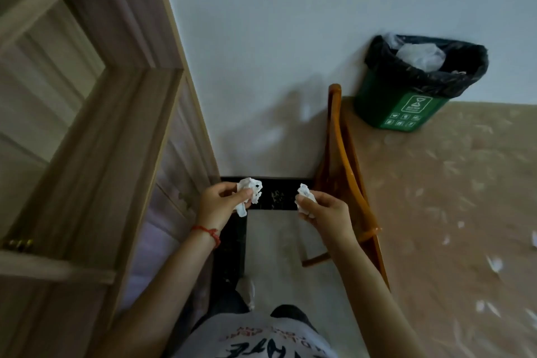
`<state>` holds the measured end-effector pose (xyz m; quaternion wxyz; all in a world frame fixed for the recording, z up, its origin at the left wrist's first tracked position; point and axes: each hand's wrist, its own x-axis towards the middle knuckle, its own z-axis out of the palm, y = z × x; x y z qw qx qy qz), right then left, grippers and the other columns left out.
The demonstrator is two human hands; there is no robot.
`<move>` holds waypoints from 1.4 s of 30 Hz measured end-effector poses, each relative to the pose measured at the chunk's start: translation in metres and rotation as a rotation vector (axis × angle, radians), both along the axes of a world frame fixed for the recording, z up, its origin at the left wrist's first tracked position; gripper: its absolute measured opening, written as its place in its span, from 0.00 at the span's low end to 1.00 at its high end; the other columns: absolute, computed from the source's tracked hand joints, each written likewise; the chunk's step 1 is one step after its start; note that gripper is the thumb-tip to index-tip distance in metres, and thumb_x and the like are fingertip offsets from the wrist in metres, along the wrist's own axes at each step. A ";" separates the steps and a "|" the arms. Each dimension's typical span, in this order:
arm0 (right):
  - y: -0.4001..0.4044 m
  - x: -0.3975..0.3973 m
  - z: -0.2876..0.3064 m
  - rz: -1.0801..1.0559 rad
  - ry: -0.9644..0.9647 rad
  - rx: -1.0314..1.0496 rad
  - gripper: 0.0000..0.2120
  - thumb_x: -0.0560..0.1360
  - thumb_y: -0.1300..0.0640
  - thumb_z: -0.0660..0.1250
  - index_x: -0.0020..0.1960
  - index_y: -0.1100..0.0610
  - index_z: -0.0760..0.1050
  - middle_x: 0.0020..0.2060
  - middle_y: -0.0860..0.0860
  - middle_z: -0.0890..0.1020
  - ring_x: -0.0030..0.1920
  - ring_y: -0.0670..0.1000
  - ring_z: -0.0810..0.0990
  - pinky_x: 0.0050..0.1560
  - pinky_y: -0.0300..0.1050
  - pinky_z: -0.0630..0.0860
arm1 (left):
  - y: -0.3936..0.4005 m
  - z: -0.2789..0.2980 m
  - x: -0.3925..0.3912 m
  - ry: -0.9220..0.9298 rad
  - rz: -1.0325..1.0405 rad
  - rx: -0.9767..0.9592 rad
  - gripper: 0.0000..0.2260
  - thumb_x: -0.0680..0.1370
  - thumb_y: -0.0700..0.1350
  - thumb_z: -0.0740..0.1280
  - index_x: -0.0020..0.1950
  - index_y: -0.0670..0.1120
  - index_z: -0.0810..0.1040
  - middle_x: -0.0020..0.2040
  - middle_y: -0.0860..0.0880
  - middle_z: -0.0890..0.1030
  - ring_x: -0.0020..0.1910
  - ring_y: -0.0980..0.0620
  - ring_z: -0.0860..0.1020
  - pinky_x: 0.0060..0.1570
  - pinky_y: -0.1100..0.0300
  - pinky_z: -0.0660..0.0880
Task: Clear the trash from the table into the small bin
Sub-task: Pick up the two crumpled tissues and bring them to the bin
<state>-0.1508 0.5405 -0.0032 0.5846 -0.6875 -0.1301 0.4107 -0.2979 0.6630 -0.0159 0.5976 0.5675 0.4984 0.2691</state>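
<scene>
- The person stands facing a pale wall, both arms out in front over the floor, not yet over the table.
- The left hand [220,201] pinches a crumpled white paper tissue with dark marks [251,193] between thumb and fingers; much of the wad sticks out past the fingertips and a tail hangs below the palm.
- The right hand [325,209] is closed round a smaller crumpled white tissue wad [305,197], held tighter, with only its upper edge and a bit of its underside showing.
- The small green plastic bin with a black liner bag [406,102] stands on the far corner of the table covered with a beige patterned cloth [436,212], close against the wall, up and to the right of both hands and well apart from them. It already holds some clear plastic near the rim.
- The step in hand looks like carrying both wads to the bin. I would say the right hand has the shorter way; the left must cross over further.
- An orange-brown wooden chair [345,171] stands between the hands and the bin, just beside the table edge, so the arms should go above its back.
- To do it well: bring each hand right over the bin's mouth before letting go, since loose tissue drifts, and the liner's folded rim could catch a careless drop.
- More white scraps [494,264] lie on the cloth towards the right, so the table seems far from cleared.
</scene>
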 end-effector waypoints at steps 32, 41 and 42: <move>0.123 0.199 0.024 -0.344 0.047 0.060 0.04 0.70 0.59 0.71 0.45 0.58 0.80 0.32 0.50 0.83 0.33 0.48 0.81 0.35 0.40 0.78 | 0.160 0.023 0.257 -0.067 -0.379 0.015 0.07 0.69 0.35 0.72 0.33 0.44 0.79 0.26 0.52 0.80 0.29 0.54 0.79 0.33 0.64 0.76; 0.117 0.233 0.027 -0.648 0.051 0.074 0.03 0.70 0.62 0.71 0.44 0.60 0.79 0.31 0.49 0.81 0.30 0.42 0.78 0.33 0.34 0.75 | 0.167 0.021 0.335 -0.043 -0.654 -0.057 0.05 0.69 0.37 0.72 0.35 0.46 0.81 0.29 0.50 0.82 0.33 0.49 0.80 0.41 0.56 0.79; 0.118 0.236 0.026 -0.678 0.044 0.068 0.04 0.70 0.62 0.71 0.44 0.60 0.80 0.31 0.49 0.81 0.31 0.43 0.78 0.35 0.35 0.75 | 0.170 0.020 0.343 -0.030 -0.686 -0.051 0.05 0.68 0.38 0.72 0.35 0.46 0.81 0.30 0.49 0.82 0.33 0.48 0.80 0.41 0.56 0.78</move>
